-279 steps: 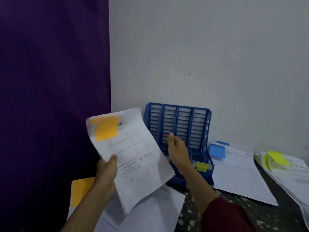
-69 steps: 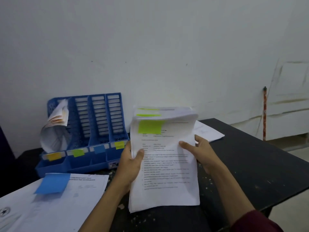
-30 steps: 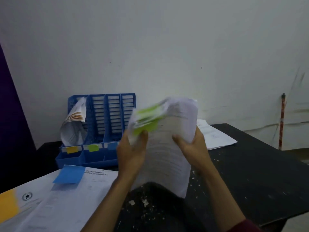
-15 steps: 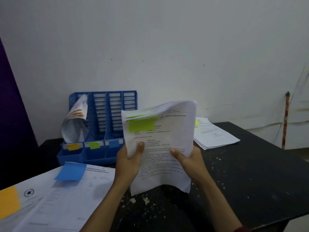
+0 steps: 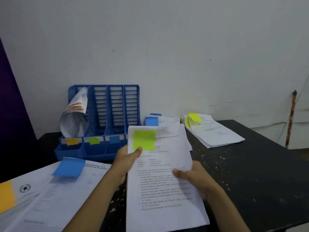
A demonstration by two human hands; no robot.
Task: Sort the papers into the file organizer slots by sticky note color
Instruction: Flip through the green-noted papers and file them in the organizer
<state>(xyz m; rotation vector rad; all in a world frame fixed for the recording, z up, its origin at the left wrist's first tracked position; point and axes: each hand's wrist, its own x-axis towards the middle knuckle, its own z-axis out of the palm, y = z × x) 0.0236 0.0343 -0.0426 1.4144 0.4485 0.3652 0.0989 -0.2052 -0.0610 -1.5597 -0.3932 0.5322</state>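
I hold a stack of white papers [image 5: 165,181] with a green sticky note [image 5: 144,139] at its top left. My left hand [image 5: 125,163] grips the stack's left edge, thumb on the note's lower corner. My right hand [image 5: 194,176] grips the right edge, thumb on the top page. The blue file organizer [image 5: 103,121] stands behind, against the wall. Its front carries an orange label [image 5: 72,141], a green label [image 5: 94,140] and a blue label [image 5: 114,139]. Curled papers with orange notes [image 5: 73,118] sit in the leftmost slot.
Papers with a blue sticky note [image 5: 69,167] and an orange sticky note [image 5: 6,196] lie at the front left of the black table [image 5: 250,173]. A blue-noted pile [image 5: 151,121] lies beside the organizer. A yellow-noted pile [image 5: 212,129] lies at the back right.
The green-noted stack has flattened and dropped lower and nearer to me, with both hands still gripping its edges. The view has shifted, so the blue-noted and yellow-noted piles at the back show.
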